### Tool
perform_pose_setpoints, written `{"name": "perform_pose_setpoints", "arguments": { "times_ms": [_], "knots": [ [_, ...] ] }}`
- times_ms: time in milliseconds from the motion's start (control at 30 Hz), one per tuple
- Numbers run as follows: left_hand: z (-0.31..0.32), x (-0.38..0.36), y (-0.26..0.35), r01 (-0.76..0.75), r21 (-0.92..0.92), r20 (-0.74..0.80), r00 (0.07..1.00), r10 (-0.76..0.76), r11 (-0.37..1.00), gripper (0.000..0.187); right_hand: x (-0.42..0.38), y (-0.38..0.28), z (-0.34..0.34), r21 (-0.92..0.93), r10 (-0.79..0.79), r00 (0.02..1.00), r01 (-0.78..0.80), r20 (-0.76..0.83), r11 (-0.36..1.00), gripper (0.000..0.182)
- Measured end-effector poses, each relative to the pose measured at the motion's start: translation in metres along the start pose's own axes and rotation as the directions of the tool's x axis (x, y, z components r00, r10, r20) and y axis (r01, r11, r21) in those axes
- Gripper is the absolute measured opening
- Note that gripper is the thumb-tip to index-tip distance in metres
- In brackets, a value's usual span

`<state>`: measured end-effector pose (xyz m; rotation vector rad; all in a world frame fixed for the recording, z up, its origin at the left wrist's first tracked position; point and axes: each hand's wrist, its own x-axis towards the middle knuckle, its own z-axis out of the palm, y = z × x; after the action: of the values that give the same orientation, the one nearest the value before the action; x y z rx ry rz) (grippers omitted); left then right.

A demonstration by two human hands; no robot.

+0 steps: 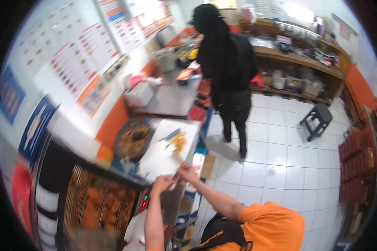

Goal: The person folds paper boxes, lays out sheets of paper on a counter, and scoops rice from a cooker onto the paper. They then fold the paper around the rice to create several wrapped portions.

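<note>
My left hand (164, 184) and my right hand (188, 173) are close together at the near edge of the white cutting board (153, 157). The fingers of both are bent and closed around something small between them, too blurred to name. Beyond them on the board lies a heap of chopped yellow-brown food (179, 142). A knife with a blue handle (170, 134) rests against that heap. Whitish pieces (171, 148) lie nearer to my hands. To the left of the board stands a dark round pan (120, 144) with brown food in it.
A heated display case (100, 201) with fried pieces is at my lower left. A person in black (228, 62) stands at the far counter (167, 98). A white box (139, 95) sits on that counter. A dark stool (317, 121) stands on the tiled floor at right.
</note>
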<state>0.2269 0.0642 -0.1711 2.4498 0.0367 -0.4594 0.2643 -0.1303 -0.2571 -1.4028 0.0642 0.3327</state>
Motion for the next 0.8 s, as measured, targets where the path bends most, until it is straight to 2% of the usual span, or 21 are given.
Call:
{"name": "perform_pose_setpoints", "arguments": {
  "times_ms": [33,67,100,133,167,267,300,400,433,533,667,700,733,767,800],
  "knots": [
    [-0.002,0.016,-0.009,0.022,-0.063,0.081,0.997,-0.017,0.998,0.046,0.009,0.006,0.0,-0.08,-0.04,0.998,0.037,-0.04,0.996,0.07],
    [0.0,0.031,-0.028,-0.064,-0.02,0.032,0.997,0.065,0.998,0.047,0.019,0.007,-0.001,-0.156,-0.078,0.995,0.067,-0.064,0.986,0.077],
    [-0.012,0.029,-0.011,0.127,-0.228,0.23,0.97,-0.073,0.965,0.045,0.021,-0.002,-0.007,-0.227,-0.06,0.996,0.044,-0.062,0.973,0.082],
    [-0.022,0.026,0.007,0.16,-0.252,0.267,0.959,-0.09,0.955,0.048,0.023,-0.009,-0.011,-0.294,-0.042,0.998,0.023,-0.056,0.956,0.088],
    [-0.024,0.037,0.004,0.207,-0.304,0.308,0.945,-0.109,0.93,0.044,0.037,0.015,-0.01,-0.398,-0.066,0.996,0.035,-0.065,0.917,0.093],
    [-0.032,0.034,-0.002,0.409,-0.369,0.467,0.858,-0.213,0.835,0.044,0.023,0.012,-0.012,-0.172,-0.09,0.996,0.087,-0.007,0.981,0.092],
    [-0.036,0.039,0.002,0.466,-0.371,0.514,0.823,-0.241,0.803,0.045,0.018,0.003,-0.017,-0.229,-0.022,1.0,0.026,0.022,0.973,0.094],
    [-0.037,0.044,0.005,0.483,-0.36,0.548,0.802,-0.238,0.798,0.046,0.01,-0.012,-0.016,-0.192,-0.024,1.0,0.026,0.015,0.981,0.098],
    [-0.039,0.042,0.007,0.48,-0.358,0.54,0.806,-0.242,0.801,0.046,0.008,-0.016,-0.018,-0.202,0.036,0.998,-0.027,0.041,0.979,0.1],
    [-0.04,0.04,0.004,0.54,-0.359,0.538,0.786,-0.304,0.761,0.046,0.007,-0.018,-0.015,-0.221,0.058,0.998,-0.052,0.022,0.974,0.101],
    [-0.036,0.043,-0.016,0.499,-0.379,0.516,0.813,-0.27,0.779,0.048,0.019,-0.005,-0.007,-0.353,0.095,0.995,-0.095,-0.016,0.931,0.108],
    [-0.033,0.038,-0.011,0.444,-0.423,0.445,0.861,-0.246,0.79,0.038,0.019,-0.002,-0.004,-0.352,0.06,0.998,-0.068,-0.034,0.934,0.103],
    [-0.03,0.041,-0.006,0.235,-0.244,0.291,0.943,-0.161,0.941,0.033,0.022,0.001,-0.002,-0.373,0.069,0.996,-0.085,-0.058,0.924,0.102],
    [-0.028,0.039,-0.005,0.039,-0.015,0.154,0.987,-0.036,0.999,0.028,0.022,0.0,0.001,-0.393,0.079,0.994,-0.101,-0.071,0.914,0.1],
    [-0.026,0.037,0.0,-0.127,0.238,0.05,0.992,0.119,0.963,0.025,0.021,0.0,0.005,-0.417,0.089,0.993,-0.115,-0.081,0.902,0.098]
  ]
}}
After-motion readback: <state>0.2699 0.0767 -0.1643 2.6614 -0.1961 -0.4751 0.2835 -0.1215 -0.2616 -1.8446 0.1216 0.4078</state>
